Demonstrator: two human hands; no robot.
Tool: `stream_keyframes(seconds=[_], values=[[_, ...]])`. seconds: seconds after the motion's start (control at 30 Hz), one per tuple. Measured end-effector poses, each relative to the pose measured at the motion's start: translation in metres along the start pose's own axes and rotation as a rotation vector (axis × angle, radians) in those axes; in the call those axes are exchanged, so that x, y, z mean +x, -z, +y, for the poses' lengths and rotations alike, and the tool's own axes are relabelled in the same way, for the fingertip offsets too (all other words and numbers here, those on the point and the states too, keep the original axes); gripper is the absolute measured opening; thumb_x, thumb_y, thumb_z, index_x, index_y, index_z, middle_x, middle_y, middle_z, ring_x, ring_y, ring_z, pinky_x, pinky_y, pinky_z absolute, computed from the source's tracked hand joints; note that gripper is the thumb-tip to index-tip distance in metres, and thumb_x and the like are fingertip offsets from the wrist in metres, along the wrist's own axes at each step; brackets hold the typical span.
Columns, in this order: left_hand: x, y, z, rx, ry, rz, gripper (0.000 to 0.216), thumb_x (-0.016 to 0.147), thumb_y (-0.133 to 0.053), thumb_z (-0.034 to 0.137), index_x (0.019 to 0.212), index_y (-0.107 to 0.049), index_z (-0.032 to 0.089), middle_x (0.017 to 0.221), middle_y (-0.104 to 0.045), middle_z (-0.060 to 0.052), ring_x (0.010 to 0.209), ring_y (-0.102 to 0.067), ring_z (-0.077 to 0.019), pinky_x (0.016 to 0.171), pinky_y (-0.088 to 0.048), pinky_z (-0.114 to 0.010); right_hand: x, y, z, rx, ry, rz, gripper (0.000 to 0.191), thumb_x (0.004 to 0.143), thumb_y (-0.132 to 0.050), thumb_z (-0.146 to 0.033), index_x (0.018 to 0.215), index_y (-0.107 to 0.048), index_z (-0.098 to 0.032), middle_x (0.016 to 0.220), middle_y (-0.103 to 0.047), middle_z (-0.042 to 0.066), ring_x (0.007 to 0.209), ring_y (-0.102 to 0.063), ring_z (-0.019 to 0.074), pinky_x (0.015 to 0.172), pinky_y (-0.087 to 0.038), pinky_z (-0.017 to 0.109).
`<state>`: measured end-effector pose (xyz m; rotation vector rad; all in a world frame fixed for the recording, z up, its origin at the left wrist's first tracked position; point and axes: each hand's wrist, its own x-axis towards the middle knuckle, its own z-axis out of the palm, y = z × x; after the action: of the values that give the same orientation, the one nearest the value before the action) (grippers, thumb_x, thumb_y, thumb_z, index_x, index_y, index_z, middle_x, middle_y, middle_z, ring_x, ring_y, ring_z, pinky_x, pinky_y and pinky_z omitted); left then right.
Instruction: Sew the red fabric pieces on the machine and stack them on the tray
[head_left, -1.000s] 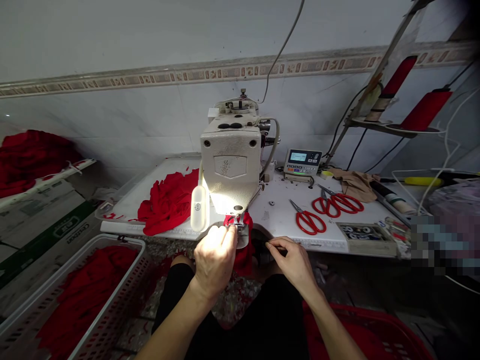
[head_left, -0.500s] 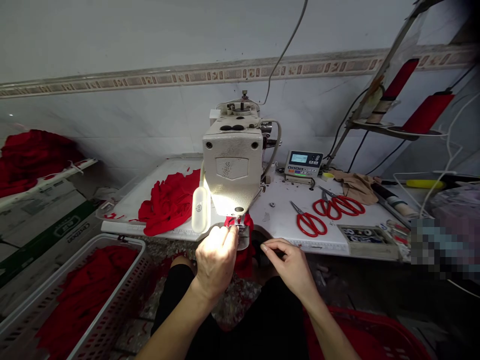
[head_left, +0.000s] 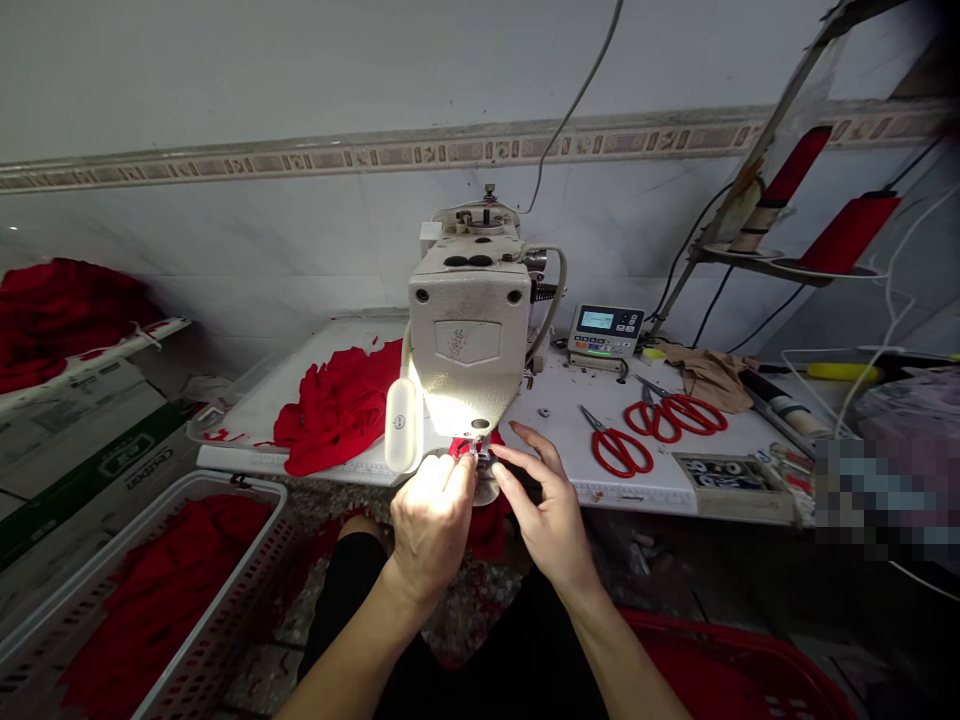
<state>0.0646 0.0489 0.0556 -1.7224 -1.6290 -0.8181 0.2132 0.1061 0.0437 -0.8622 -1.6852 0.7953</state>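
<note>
Nearest, above dark-clad knees: left hand (head_left: 431, 520) curled, fingertips bunched on the red fabric piece (head_left: 489, 530), pinning it at the presser foot (head_left: 476, 452), though glare from the lamp (head_left: 401, 425) bleaches the detail. Right hand (head_left: 544, 505) just beside, thumb and forefinger nearly meeting at the foot, other fingers fanned; cannot tell whether anything sits between them. Fabric piece caught under the foot, the rest drooping off the counter (head_left: 555, 440) edge between both wrists. Looks like seating an edge under the needle, not stitching yet; calls next for a flat, aligned edge and fingertips clear of the needle line. Left, a grey basket (head_left: 217, 590) of red cloth; right, a red bin (head_left: 750, 670). Farther on, a red fabric pile (head_left: 337, 405) and red scissors (head_left: 619, 447). Then the sewing machine (head_left: 466, 340), emblem on its face plate too faint to read, and the control panel (head_left: 606, 330), lit display illegible. Dark print on a cardboard box (head_left: 142, 455) far left, unreadable. Farthest, red thread cones (head_left: 847, 230).
</note>
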Motion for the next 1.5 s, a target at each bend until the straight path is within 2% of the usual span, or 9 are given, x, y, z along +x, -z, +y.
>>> stream_keyframes(seconds=[0.23,0.37,0.67,1.17,1.5], values=[[-0.003,-0.003,-0.001,-0.034,0.004,0.030,0.011,0.099,-0.064,0.015,0.105,-0.073,0.015,0.073,-0.062,-0.002,0.067,-0.059,-0.0171,0.066,-0.041,-0.030,0.009,-0.015,0.002,0.029,0.036,-0.039,0.022,0.099,-0.062,-0.026,0.114,-0.078,-0.029,0.146,-0.058,0.006,0.138,-0.053,0.0274,0.120,-0.042,0.046],[-0.007,-0.003,-0.003,-0.053,-0.014,0.022,0.015,0.098,-0.065,0.014,0.110,-0.073,0.014,0.072,-0.061,-0.001,0.067,-0.058,-0.0172,0.066,-0.042,-0.031,0.006,-0.012,0.003,0.065,-0.002,-0.009,0.019,0.098,-0.064,-0.026,0.112,-0.077,-0.029,0.144,-0.060,0.006,0.137,-0.054,0.0268,0.119,-0.041,0.046],[-0.007,0.002,-0.002,-0.028,0.002,-0.012,0.013,0.099,-0.063,0.016,0.106,-0.074,0.015,0.068,-0.059,-0.001,0.064,-0.056,-0.0170,0.065,-0.041,-0.031,-0.006,-0.007,0.011,0.145,-0.091,0.029,0.018,0.097,-0.067,-0.031,0.111,-0.077,-0.026,0.140,-0.061,0.009,0.132,-0.057,0.0293,0.117,-0.043,0.051],[-0.002,0.006,0.002,0.028,-0.016,-0.043,0.016,0.099,-0.062,0.013,0.110,-0.073,0.014,0.072,-0.061,-0.002,0.068,-0.058,-0.0180,0.066,-0.042,-0.031,-0.011,-0.009,0.013,0.211,-0.099,0.026,0.017,0.097,-0.066,-0.029,0.111,-0.076,-0.027,0.138,-0.063,0.008,0.128,-0.061,0.0280,0.113,-0.048,0.048],[-0.002,0.006,0.002,0.048,-0.027,-0.043,0.015,0.100,-0.061,0.016,0.109,-0.074,0.015,0.071,-0.061,-0.002,0.066,-0.059,-0.0175,0.065,-0.043,-0.031,-0.008,-0.005,0.009,0.129,-0.057,0.031,0.017,0.098,-0.065,-0.029,0.111,-0.076,-0.026,0.135,-0.064,0.009,0.130,-0.059,0.0288,0.115,-0.045,0.051]])
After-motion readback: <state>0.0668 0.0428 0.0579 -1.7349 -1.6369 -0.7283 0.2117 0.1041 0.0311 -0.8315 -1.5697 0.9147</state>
